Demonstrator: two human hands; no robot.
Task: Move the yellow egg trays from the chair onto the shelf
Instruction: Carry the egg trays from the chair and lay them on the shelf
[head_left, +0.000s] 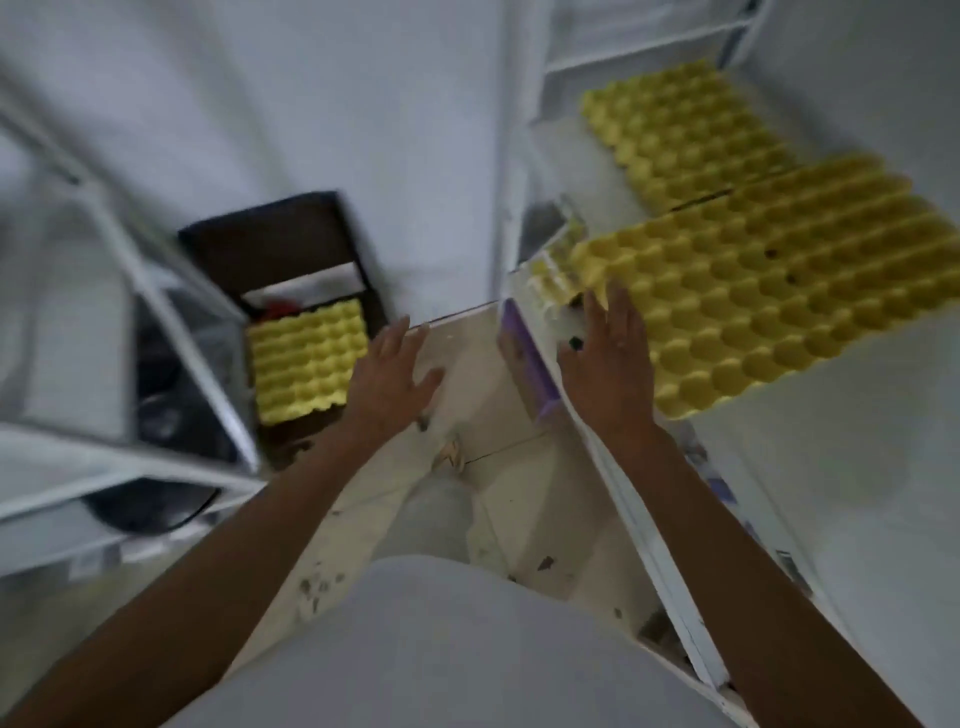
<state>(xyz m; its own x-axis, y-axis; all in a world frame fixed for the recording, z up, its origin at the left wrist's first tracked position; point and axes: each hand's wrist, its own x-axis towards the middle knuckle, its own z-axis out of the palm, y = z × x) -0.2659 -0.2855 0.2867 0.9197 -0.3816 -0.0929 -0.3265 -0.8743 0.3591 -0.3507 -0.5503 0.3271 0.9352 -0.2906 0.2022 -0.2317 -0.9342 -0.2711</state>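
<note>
Right hand (605, 358), fingers spread, rests flat on the near egg tray (769, 291), seating it on the shelf (831, 493); left hand (389, 371), grip wide and empty, points toward the remaining tray (304, 358) on the chair (270, 239).

A single head-worn wide-angle camera looks steeply down and forward from above the person's torso, close to both outstretched arms. The view bends straight edges near its borders and is blurred. The floor (498, 415) fills the centre. The chair (270, 244) lies at about ten o'clock, farther off. The shelf (841, 467) runs from four o'clock up to one o'clock, near the lens. No second view exists to share scene.
</note>
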